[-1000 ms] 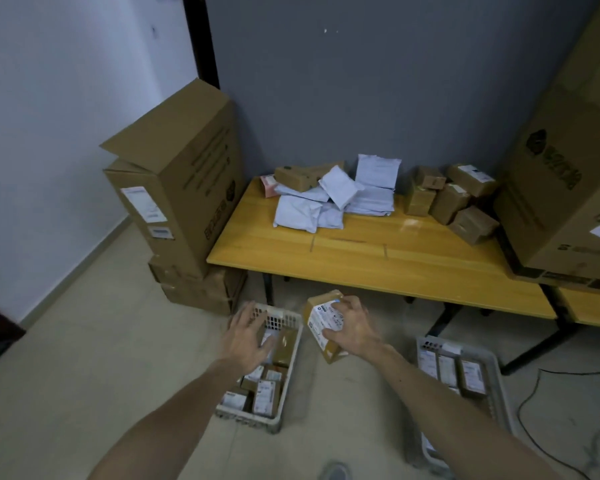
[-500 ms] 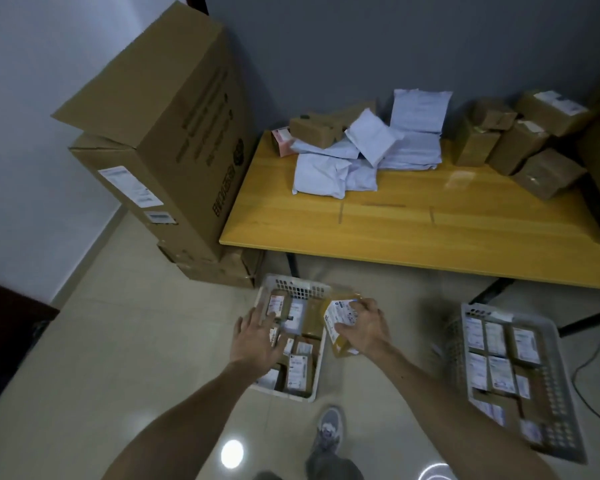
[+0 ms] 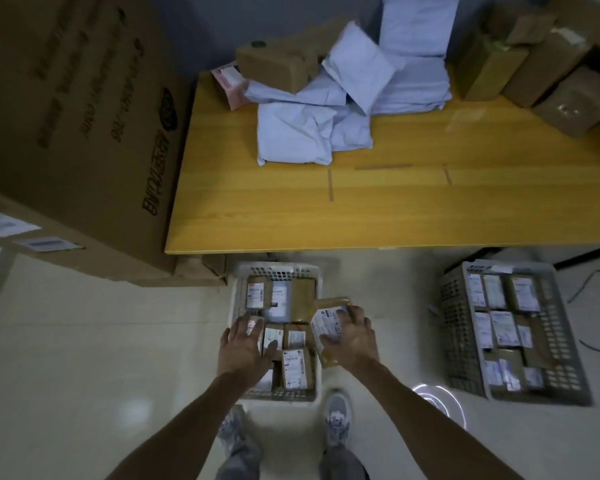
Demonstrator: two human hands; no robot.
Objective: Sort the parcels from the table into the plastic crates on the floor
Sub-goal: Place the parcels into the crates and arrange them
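Your table [image 3: 378, 216] is smooth wood with a soft shine. On it, the bags [image 3: 291, 136] are crinkly white plastic and the boxes [image 3: 541, 71] are dull brown cardboard. Below it, your crates [image 3: 278, 270] are holey plastic on a glossy floor [image 3: 84, 341].

"4-3" handwritten on parcel [image 3: 293, 370], carton [image 3: 84, 133] print unreadable

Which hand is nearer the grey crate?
Right. Right hand grips a parcel beside the white crate, on the grey crate's side; left hand is over the white crate.
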